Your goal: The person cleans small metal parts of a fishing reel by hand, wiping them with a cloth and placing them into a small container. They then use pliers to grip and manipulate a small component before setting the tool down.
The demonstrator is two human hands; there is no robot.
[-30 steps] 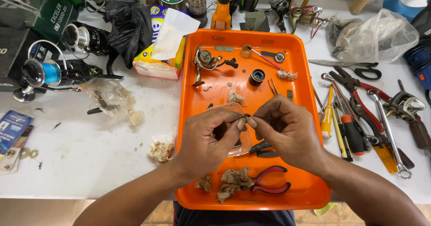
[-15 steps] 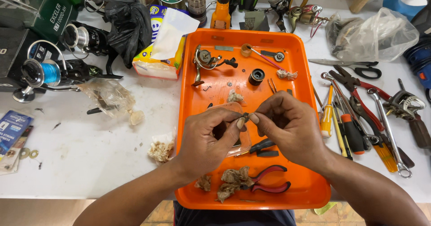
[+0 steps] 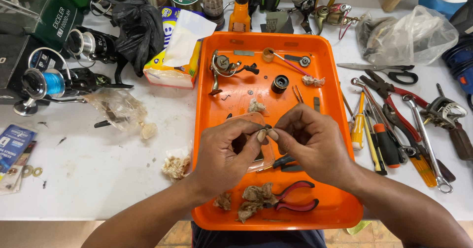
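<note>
My left hand (image 3: 229, 152) and my right hand (image 3: 310, 142) meet fingertip to fingertip over the middle of an orange tray (image 3: 340, 198). Together they pinch a small dark part (image 3: 268, 128), mostly hidden by my fingers. A clear plastic piece (image 3: 263, 157) lies under my left hand. A small screwdriver (image 3: 281, 163) rests on the tray below my hands. Red-handled pliers (image 3: 295, 198) and soiled tissue scraps (image 3: 253, 196) lie nearer the front edge. A fishing reel body (image 3: 224, 68), a black ring (image 3: 280, 83) and small metal parts sit at the tray's far end.
Right of the tray lie screwdrivers (image 3: 382, 144), pliers, a wrench (image 3: 426, 144) and scissors (image 3: 389, 70). To the left are fishing reels (image 3: 47, 83), a tissue box (image 3: 172, 56), a clear bag (image 3: 118, 107) and tissue wads (image 3: 176, 164). Bottles and a plastic bag (image 3: 409, 36) stand at the back.
The light tissue scrap seen between my fingertips earlier is no longer visible; only a small dark part shows now. Both hands stay over the tray's middle.
</note>
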